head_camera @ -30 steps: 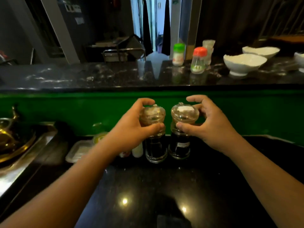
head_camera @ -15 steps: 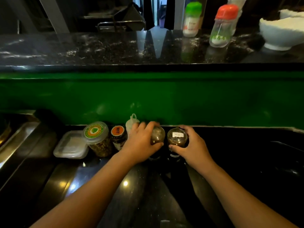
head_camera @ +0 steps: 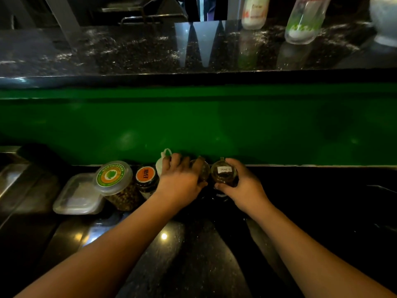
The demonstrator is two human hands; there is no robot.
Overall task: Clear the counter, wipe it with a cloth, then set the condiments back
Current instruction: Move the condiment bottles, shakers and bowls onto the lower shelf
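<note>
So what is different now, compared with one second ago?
Both hands, left hand and right hand, carried the two dark bottles away from the person and down to the counter by the green wall, beside the jars. Each hand keeps its grip; nothing was let go.

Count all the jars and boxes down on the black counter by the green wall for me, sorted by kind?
Glass dispensers, one in each hand: 2 (left hand's, right hand's)
Jars with round printed lids: 2 (green-and-orange lid, orange lid)
White squeeze bottle: 1
Flat clear plastic box: 1
Total: 6
</note>
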